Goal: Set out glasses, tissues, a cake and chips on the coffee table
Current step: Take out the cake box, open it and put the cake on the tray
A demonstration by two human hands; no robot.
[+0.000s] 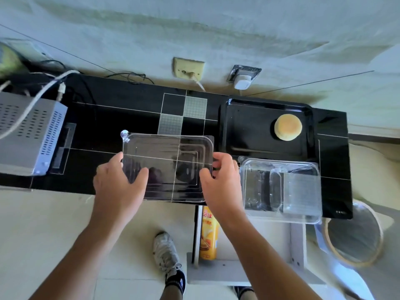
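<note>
A clear plastic lid (166, 165) is held flat just above the black glass table (104, 126). My left hand (120, 180) grips its left edge and my right hand (218, 180) grips its right edge, thumbs on top. A round yellow cake (288, 127) lies on a black tray (244, 131) at the table's right. In front of that tray stands an empty clear plastic container (281, 189). A yellow chips can (208, 232) stands on a shelf below the table's front edge, partly hidden by my right forearm.
A grey vented box (28, 135) with white cables sits at the table's left end. Wall sockets (188, 69) and a white plug (242, 83) are behind the table. A round woven basket (355, 234) stands on the floor at the right. My shoe (166, 254) is on the floor.
</note>
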